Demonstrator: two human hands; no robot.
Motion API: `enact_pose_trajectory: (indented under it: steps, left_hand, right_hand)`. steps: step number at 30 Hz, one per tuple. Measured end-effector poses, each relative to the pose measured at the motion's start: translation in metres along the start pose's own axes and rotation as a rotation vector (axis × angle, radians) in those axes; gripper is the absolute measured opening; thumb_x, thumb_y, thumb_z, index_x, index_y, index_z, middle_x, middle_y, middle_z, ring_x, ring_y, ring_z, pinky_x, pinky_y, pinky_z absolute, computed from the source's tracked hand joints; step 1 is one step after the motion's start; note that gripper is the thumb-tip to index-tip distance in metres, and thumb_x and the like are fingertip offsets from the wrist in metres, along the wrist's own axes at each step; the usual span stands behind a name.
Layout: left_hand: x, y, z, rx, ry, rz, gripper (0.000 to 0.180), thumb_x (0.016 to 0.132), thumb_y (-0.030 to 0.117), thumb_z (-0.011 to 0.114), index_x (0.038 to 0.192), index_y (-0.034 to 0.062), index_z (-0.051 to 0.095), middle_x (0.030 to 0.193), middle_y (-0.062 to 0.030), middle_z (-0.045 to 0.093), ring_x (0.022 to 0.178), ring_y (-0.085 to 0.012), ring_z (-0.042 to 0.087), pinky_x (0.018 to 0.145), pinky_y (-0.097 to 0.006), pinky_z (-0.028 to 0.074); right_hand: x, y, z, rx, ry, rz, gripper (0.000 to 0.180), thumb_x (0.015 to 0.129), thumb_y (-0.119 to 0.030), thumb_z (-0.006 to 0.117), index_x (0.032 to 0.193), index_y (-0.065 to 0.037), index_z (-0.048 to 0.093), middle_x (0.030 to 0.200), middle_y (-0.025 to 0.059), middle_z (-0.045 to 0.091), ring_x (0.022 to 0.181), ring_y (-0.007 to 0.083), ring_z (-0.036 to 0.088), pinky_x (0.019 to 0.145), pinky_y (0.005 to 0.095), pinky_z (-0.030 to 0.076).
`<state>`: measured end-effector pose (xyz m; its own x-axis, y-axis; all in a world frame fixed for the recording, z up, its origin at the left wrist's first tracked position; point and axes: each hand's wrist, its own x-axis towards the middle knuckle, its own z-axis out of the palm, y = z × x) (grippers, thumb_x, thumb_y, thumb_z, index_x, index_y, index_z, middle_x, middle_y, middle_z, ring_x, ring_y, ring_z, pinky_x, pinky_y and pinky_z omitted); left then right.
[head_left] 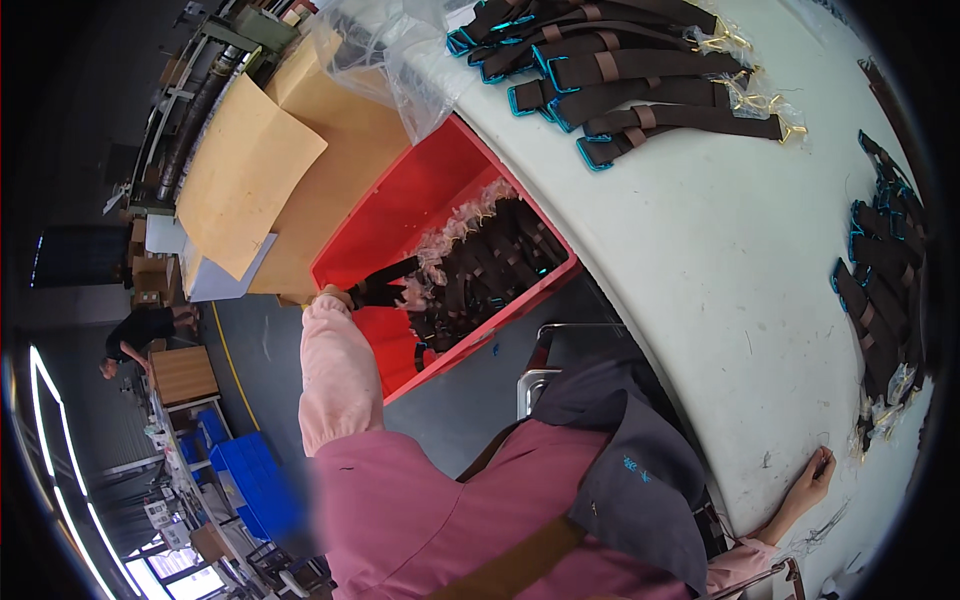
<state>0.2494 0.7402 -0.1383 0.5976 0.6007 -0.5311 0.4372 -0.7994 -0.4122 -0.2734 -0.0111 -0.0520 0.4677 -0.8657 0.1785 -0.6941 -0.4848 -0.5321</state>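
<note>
Beside the worktop (690, 300), a red bin (415, 200) is partly filled with dark straps (490, 255), probably light, limp, best held mid-webbing. At least one is gripped by the left hand (340, 294); the right hand (812, 480) is half-curled, contents indiscernible.

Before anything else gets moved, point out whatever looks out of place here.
A small blue piece lies alone on the grey floor beside the red bin, apart from the dark straps inside; too small to identify. Thread-like strands lie in a loose tangle on the white table near the right hand, like stray scraps.
</note>
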Motion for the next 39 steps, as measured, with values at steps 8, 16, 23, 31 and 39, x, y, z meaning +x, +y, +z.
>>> enact_pose_trajectory:
  steps: [8, 16, 23, 31, 39]
  left_hand:
    - [0.046, 0.069, 0.023, -0.169, -0.11, 0.12, 0.03, 0.056, 0.022, 0.076, 0.083, 0.0086, 0.07, 0.082, -0.0115, 0.068, 0.08, -0.0243, 0.066, 0.068, -0.038, 0.051]
    - [0.079, 0.13, -0.013, -0.415, 0.042, 0.298, 0.041, 0.056, 0.026, 0.075, 0.089, 0.0023, 0.068, 0.085, -0.014, 0.067, 0.083, -0.026, 0.065, 0.072, -0.036, 0.051]
    - [0.035, 0.167, -0.032, -0.677, 0.181, 0.051, 0.048, 0.059, 0.032, 0.073, 0.098, 0.0042, 0.067, 0.098, -0.0161, 0.066, 0.093, -0.028, 0.063, 0.079, -0.037, 0.049]
    - [0.007, 0.196, 0.084, -0.47, 0.135, 0.007, 0.042, 0.064, 0.032, 0.071, 0.098, 0.0077, 0.068, 0.101, -0.0165, 0.064, 0.096, -0.0295, 0.062, 0.083, -0.038, 0.049]
    - [-0.017, 0.192, 0.158, -0.243, 0.065, 0.169, 0.035, 0.068, 0.027, 0.069, 0.094, 0.0039, 0.067, 0.1, -0.0166, 0.065, 0.097, -0.0292, 0.062, 0.084, -0.038, 0.049]
  right_hand:
    - [-0.001, -0.008, 0.001, -0.073, 0.051, -0.022, 0.018, 0.091, -0.015, 0.053, 0.096, 0.002, 0.057, 0.083, 0.0076, 0.06, 0.075, 0.0135, 0.053, 0.072, 0.0241, 0.044]
    - [0.0, -0.017, 0.004, -0.089, 0.06, -0.009, 0.016, 0.091, -0.014, 0.052, 0.095, 0.001, 0.055, 0.081, 0.0066, 0.058, 0.074, 0.013, 0.052, 0.07, 0.0241, 0.043]
    - [-0.006, -0.018, 0.003, -0.107, 0.087, -0.007, 0.016, 0.091, -0.015, 0.052, 0.095, 0.0, 0.055, 0.081, 0.0065, 0.058, 0.074, 0.0127, 0.052, 0.071, 0.0239, 0.043]
    - [-0.003, -0.015, 0.003, -0.145, 0.101, 0.007, 0.018, 0.091, -0.017, 0.052, 0.096, 0.0, 0.056, 0.082, 0.0066, 0.059, 0.075, 0.012, 0.053, 0.071, 0.0234, 0.043]
    - [-0.004, -0.012, 0.002, -0.196, 0.096, 0.031, 0.019, 0.092, -0.019, 0.051, 0.097, -0.001, 0.056, 0.082, 0.0071, 0.061, 0.075, 0.0118, 0.055, 0.071, 0.0236, 0.044]
